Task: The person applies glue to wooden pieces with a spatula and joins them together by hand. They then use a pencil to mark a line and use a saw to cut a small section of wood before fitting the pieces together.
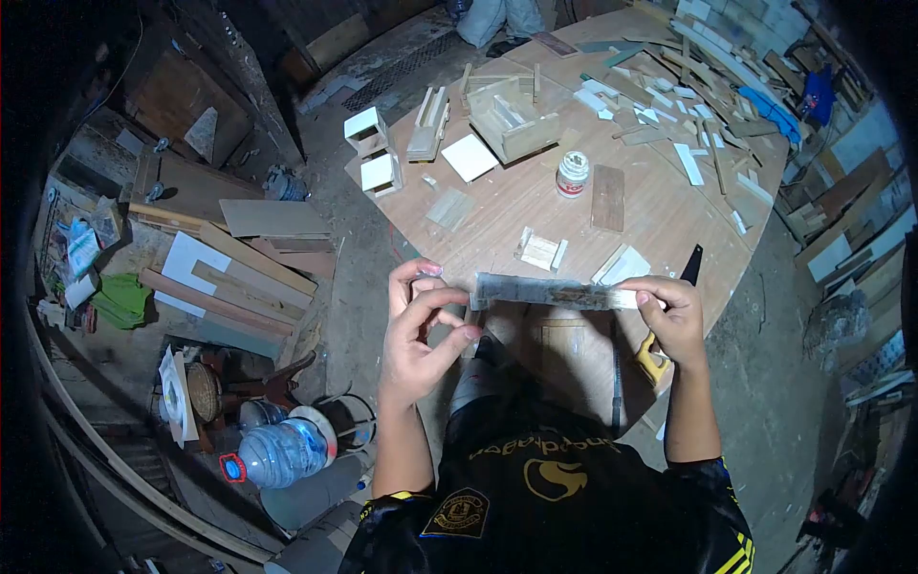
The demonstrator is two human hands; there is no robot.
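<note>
A narrow, grey, weathered wooden strip (pixel 545 291) is held level in front of my body, above the near edge of the round table (pixel 516 230). My right hand (pixel 672 311) pinches its pale right end between thumb and fingers. At the strip's left end is my left hand (pixel 421 325), its fingers curled but apart; whether a fingertip touches the strip is not clear. Below my right hand is a saw with a yellow handle (pixel 654 362). A small slatted wooden piece (pixel 540 251) and a white offcut (pixel 623 266) lie just beyond the strip.
Farther back on the table are a glue jar (pixel 572 175), a brown board (pixel 607 198), an open wooden box (pixel 512 120) and a white square (pixel 469 158). Scraps cover the right back. On the left floor are stacked boards (pixel 229 277) and a large water bottle (pixel 282 452).
</note>
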